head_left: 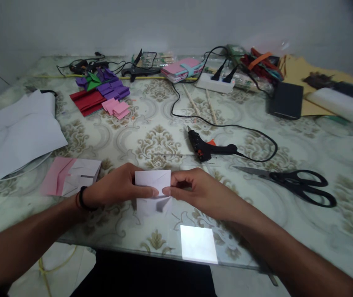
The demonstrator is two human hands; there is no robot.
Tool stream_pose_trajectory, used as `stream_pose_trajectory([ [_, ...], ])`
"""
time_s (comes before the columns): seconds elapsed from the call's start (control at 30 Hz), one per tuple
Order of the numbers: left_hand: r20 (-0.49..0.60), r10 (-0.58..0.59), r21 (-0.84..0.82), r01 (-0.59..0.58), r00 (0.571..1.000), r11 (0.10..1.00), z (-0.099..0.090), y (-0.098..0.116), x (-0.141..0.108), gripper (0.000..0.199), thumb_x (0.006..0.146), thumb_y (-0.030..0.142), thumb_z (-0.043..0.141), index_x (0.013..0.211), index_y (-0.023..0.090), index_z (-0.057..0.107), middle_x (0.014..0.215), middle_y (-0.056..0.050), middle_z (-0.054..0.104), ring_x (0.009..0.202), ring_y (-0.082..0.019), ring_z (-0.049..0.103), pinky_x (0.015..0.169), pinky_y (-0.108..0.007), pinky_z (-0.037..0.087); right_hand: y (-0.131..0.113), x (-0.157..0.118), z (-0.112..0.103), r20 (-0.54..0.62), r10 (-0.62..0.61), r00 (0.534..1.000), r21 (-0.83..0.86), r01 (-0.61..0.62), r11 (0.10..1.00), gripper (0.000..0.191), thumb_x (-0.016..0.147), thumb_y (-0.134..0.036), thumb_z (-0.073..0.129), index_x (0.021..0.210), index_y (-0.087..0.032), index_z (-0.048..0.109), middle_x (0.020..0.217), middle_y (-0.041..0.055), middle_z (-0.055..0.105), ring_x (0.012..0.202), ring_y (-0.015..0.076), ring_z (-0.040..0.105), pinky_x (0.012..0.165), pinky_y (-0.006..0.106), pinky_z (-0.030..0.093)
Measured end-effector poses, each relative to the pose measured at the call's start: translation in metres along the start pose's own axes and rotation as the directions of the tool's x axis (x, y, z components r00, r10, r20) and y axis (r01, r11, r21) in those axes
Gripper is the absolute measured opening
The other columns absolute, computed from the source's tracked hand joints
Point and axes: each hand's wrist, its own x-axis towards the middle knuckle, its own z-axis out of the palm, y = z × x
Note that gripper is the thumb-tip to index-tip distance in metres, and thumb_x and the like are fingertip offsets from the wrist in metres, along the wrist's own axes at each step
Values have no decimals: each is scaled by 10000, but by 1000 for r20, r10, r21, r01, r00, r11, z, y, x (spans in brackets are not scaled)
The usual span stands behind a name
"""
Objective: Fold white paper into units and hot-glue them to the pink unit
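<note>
Between both hands I hold a small white folded paper [153, 179] with creases across it, just above the table's near side. My left hand [123, 183] pinches its left edge, thumb lying across the front. From the right, my right hand [198, 189] grips the opposite edge, its thumb tip close to the left thumb. The fingers behind the sheet are partly hidden. Left of my left wrist lie pink and white folded papers [67, 176]. Beyond my right hand a black glue gun [209, 147] rests on its side, and black-handled scissors [290, 181] lie to the right.
White paper sheets [18, 132] cover the table's left side. Red folded paper [86, 101], purple folded paper [113, 88] and pink pieces [116, 108] sit farther back. A white power strip [215, 83] feeds the glue gun's looping cord. A dark box-like object [287, 100] stands back right.
</note>
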Motion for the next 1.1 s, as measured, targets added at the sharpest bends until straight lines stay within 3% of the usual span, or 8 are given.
stream_pose_trajectory([
  [0.13, 9, 34, -44, -34, 999, 998, 0, 2, 1, 306, 877, 386, 709, 866, 86, 767, 699, -2, 634, 628, -102, 498, 558, -195, 363, 2, 1, 2, -10, 13, 1000, -49, -13, 999, 367, 865, -524, 722, 751, -176, 700, 697, 8, 637, 642, 147, 539, 588, 277, 401],
  [0.33, -70, 11, -40, -14, 998, 999, 0, 0, -1, 318, 846, 400, 734, 747, 99, 758, 596, 24, 557, 548, -84, 430, 482, -196, 300, 1, 1, 3, -68, -25, 997, -43, 22, 999, 382, 867, -516, 726, 721, -171, 648, 678, -9, 595, 637, 131, 492, 580, 267, 370],
  [0.57, -98, 42, -44, -46, 994, 998, 0, -2, 1, 368, 871, 457, 715, 847, 93, 767, 667, -5, 618, 613, -115, 506, 540, -210, 359, 0, 0, 5, -61, -34, 998, -18, 33, 999, 362, 875, -460, 731, 695, -183, 582, 677, -19, 571, 639, 126, 480, 577, 258, 369],
  [0.8, -78, 69, -105, -77, 995, 991, 3, 3, -5, 312, 890, 377, 699, 756, 96, 721, 610, 24, 525, 579, -90, 404, 525, -216, 306, -1, -2, 8, -71, -127, 989, -66, 123, 990, 333, 939, -423, 664, 711, -185, 617, 709, -4, 606, 670, 143, 521, 610, 279, 395],
  [1.1, -43, 51, -128, -56, 998, 990, 3, -4, -1, 398, 905, 487, 693, 856, 97, 753, 683, -2, 600, 615, -108, 484, 551, -214, 348, -2, -2, 9, -160, -142, 977, -16, 141, 990, 292, 931, -393, 680, 740, -183, 612, 699, -17, 570, 666, 130, 502, 613, 264, 402],
])
